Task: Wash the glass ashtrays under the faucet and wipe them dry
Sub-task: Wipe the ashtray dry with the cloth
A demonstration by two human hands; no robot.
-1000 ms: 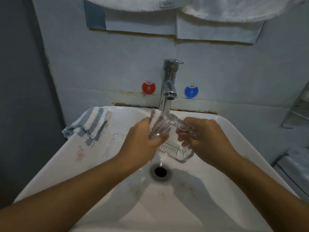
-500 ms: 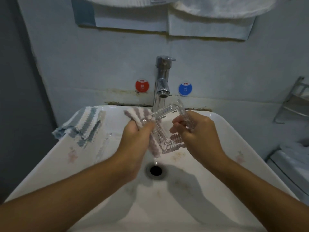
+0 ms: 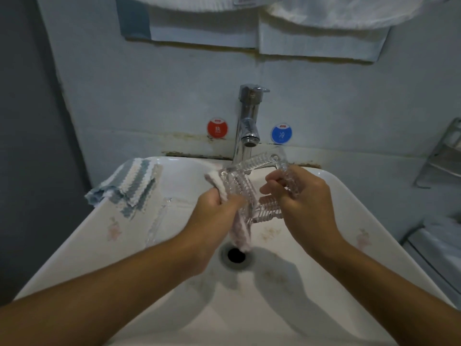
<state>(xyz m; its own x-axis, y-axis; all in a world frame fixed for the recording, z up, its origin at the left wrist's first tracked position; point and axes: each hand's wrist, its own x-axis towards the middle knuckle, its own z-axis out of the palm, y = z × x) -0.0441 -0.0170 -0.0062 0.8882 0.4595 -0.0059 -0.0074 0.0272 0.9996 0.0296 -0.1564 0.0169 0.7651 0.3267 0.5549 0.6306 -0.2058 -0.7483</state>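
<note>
Glass ashtray [image 3: 259, 186]: clear, square, thick-walled, its rim cut in close ridges that catch the light. It is held tilted on edge above the white ceramic basin [image 3: 374, 221], just below and in front of the chrome faucet [image 3: 247, 126]. No water stream can be made out from the spout, though the dim light makes this uncertain.

Left hand [image 3: 214, 211]: closed around a pale striped cloth [image 3: 239, 231] of knitted, nubbly texture, pressing it against the ashtray's left wall. One end of the cloth bunches above the knuckles; the other hangs limp toward the round dark drain [image 3: 235, 255].

Right hand [image 3: 299, 196]: grips the ashtray's right edge, fingers curled over the ridged rim, thumb on the near side. Both forearms reach in from the lower corners, bare.

A second cloth [image 3: 129, 186], blue-grey and white in zigzag stripes, lies folded on the basin's left rear rim. Another clear ridged glass piece [image 3: 159, 218] rests on the left inner slope; its outline is faint. Red [image 3: 217, 128] and blue [image 3: 281, 134] round stickers flank the faucet on the wall.
</note>
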